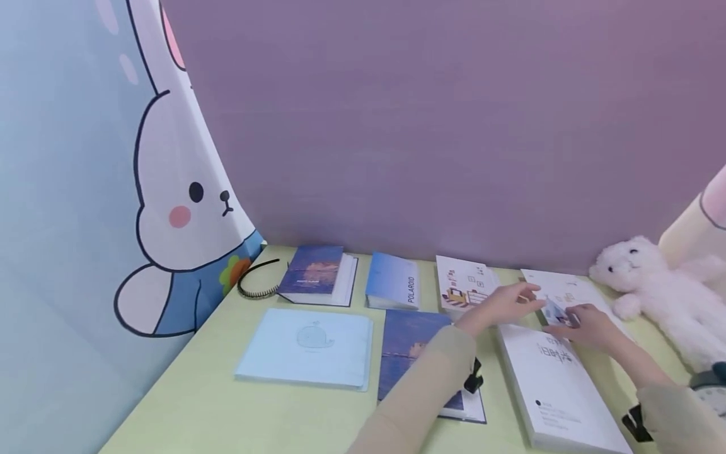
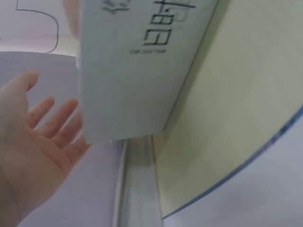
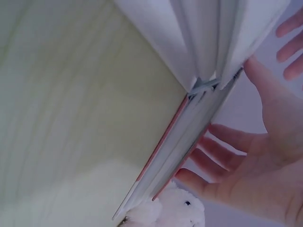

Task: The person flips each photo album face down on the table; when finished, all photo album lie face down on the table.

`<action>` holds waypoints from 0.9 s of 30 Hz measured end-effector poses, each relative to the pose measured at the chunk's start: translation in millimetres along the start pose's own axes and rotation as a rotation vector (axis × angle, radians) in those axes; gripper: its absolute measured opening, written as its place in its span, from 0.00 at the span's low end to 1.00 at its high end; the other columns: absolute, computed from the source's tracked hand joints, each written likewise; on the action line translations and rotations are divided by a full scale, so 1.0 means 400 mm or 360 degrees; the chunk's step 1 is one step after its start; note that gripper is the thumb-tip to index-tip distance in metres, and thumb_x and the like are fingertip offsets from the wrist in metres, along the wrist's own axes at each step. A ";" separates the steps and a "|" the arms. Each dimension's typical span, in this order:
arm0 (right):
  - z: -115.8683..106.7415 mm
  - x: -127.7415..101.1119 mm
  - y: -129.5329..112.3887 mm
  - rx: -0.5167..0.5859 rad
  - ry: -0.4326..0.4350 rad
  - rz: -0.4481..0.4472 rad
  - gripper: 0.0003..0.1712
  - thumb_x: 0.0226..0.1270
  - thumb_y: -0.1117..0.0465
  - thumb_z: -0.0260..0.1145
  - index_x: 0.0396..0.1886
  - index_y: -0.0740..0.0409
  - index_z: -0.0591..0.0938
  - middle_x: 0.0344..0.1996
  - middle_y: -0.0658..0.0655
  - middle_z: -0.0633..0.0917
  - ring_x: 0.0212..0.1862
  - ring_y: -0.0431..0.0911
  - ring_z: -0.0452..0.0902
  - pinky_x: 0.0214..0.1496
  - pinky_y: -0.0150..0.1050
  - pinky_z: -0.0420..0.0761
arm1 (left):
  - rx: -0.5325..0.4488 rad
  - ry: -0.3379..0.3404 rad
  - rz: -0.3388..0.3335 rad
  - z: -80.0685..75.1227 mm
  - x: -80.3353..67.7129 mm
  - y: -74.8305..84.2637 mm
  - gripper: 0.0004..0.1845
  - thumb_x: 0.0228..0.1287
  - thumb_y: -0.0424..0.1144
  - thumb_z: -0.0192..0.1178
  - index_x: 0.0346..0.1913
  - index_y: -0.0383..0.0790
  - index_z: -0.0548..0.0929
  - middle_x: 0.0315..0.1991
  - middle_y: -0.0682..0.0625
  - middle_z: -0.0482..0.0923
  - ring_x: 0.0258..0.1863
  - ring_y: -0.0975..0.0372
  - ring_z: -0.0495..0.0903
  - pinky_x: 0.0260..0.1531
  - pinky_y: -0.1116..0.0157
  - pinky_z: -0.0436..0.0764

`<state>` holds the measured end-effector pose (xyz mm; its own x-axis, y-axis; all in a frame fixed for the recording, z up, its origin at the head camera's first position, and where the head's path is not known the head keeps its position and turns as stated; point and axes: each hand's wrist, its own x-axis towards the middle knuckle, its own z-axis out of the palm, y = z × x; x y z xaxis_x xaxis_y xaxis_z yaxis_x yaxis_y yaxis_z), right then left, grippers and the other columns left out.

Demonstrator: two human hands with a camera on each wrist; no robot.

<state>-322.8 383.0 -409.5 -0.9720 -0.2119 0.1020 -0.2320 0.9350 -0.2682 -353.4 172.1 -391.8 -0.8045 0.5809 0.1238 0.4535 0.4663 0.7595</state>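
Right hand (image 1: pixel 590 325) pinches a small photo card (image 1: pixel 554 312) over the far end of a white book (image 1: pixel 558 384) near the desk's (image 1: pixel 198 403) right edge. Left hand (image 1: pixel 501 304) — fingers straight, holding nothing — lies just beside the card. Behind — a white plush bear (image 1: pixel 652 280).

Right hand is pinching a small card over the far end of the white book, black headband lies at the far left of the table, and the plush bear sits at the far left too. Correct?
Not quite: the plush bear sits at the far right of the table, as the head view shows. The rest holds: the right hand pinches a small card over the far end of the white book, and the black headband lies at the far left.
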 end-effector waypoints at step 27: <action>-0.045 0.003 -0.010 0.0016 0.0244 -0.0056 0.24 0.52 0.54 0.68 0.34 0.75 0.82 0.25 0.66 0.84 0.27 0.54 0.79 0.27 0.43 0.78 | 0.0011 -0.0071 -0.0147 0.058 0.013 -0.022 0.23 0.69 0.55 0.49 0.64 0.54 0.71 0.58 0.61 0.75 0.57 0.69 0.73 0.58 0.71 0.71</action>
<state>-322.3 384.2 -391.1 -0.9460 -0.1981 0.2565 -0.2672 0.9247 -0.2712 -352.5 186.5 -412.7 -0.8251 0.5645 0.0246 0.3811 0.5239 0.7617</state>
